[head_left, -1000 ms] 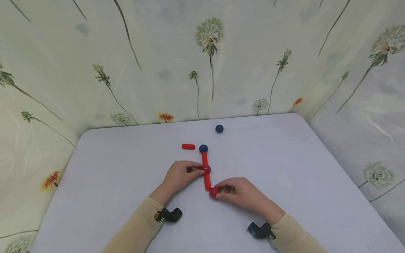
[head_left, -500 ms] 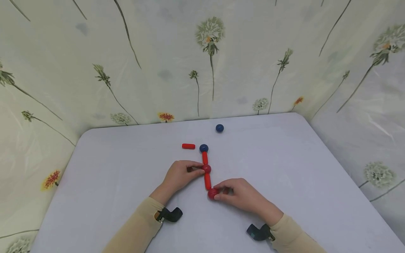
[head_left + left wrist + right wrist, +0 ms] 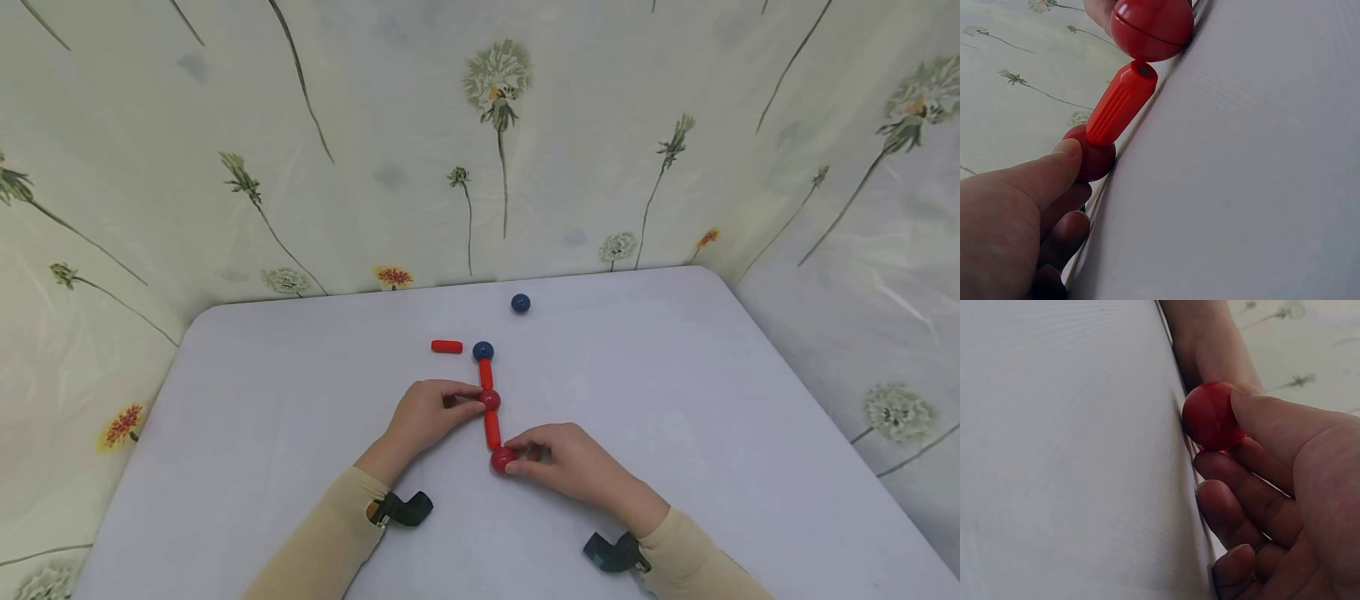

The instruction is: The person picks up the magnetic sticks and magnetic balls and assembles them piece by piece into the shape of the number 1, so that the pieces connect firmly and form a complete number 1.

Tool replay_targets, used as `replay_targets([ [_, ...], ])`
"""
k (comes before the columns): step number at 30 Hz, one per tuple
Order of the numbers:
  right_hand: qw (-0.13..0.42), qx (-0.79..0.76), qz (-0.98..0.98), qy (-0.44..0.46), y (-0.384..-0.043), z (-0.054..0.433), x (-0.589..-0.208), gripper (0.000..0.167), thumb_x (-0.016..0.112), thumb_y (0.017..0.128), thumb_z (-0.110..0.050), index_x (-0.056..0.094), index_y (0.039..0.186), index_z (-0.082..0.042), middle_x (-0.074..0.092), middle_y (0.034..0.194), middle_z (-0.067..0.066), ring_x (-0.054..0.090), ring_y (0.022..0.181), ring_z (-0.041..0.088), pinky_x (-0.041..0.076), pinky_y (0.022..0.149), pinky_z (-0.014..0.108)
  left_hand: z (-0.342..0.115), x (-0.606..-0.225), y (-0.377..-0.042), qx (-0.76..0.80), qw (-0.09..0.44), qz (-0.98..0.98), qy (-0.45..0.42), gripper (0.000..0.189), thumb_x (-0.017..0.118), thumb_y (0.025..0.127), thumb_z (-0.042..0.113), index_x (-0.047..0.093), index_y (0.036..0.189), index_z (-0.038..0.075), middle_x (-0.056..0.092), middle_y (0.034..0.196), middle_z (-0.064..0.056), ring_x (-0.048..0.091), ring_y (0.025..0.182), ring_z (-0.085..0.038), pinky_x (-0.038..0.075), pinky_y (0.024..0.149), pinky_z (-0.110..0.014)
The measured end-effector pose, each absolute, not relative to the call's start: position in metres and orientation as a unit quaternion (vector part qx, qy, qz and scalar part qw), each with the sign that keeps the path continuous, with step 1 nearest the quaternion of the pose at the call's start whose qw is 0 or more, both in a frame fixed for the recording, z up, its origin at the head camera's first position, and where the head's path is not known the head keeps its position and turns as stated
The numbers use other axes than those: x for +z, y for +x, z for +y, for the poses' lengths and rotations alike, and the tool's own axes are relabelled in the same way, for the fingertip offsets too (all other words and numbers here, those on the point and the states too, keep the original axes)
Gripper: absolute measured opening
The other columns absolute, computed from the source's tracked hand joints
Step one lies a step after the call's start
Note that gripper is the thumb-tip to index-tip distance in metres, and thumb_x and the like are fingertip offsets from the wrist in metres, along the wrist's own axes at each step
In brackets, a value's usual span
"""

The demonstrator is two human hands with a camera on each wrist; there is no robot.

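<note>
In the head view a chain lies on the white table: a blue ball, a red rod, a red ball and a second, ribbed red rod. My left hand pinches that middle red ball between thumb and fingers. My right hand pinches another red ball by the near end of the second rod. The left wrist view shows the rod's grey tip facing this ball, very close; whether they touch I cannot tell.
A loose red rod lies left of the blue ball. Farther back, a second blue ball sits near the table's far edge. A flower-patterned curtain hangs behind and along both sides.
My right hand has shifted the near red ball slightly left, in under the end of the second rod. The left hand keeps its place on the middle ball.
</note>
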State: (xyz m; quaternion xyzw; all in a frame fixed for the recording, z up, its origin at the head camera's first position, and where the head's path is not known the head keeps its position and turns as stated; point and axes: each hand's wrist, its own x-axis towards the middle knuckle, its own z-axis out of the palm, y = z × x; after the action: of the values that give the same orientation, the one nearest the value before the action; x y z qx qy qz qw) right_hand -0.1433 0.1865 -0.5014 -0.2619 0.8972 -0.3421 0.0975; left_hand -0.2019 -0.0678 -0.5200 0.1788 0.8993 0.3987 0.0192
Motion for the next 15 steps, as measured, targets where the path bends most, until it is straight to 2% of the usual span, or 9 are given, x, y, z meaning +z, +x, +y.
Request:
replay_targets([
  [15, 0.104, -0.352, 0.895, -0.253, -0.1423, 0.1845, -0.5021, 0.038, 0.068, 0.086, -0.058, 0.076, 0.108, -0.028, 0.065, 0.083, -0.025, 0.059, 0.075, 0.002, 0.051, 0.067, 0.024, -0.0670, -0.5212, -0.2022, 0.399, 0.017, 0.899, 0.180, 0.032, 0.075, 0.088, 0.042, 0.075, 0.117, 0.030, 0.069, 0.098, 0.019, 0.060, 0.084, -0.001, 0.050, 0.075, -0.025],
])
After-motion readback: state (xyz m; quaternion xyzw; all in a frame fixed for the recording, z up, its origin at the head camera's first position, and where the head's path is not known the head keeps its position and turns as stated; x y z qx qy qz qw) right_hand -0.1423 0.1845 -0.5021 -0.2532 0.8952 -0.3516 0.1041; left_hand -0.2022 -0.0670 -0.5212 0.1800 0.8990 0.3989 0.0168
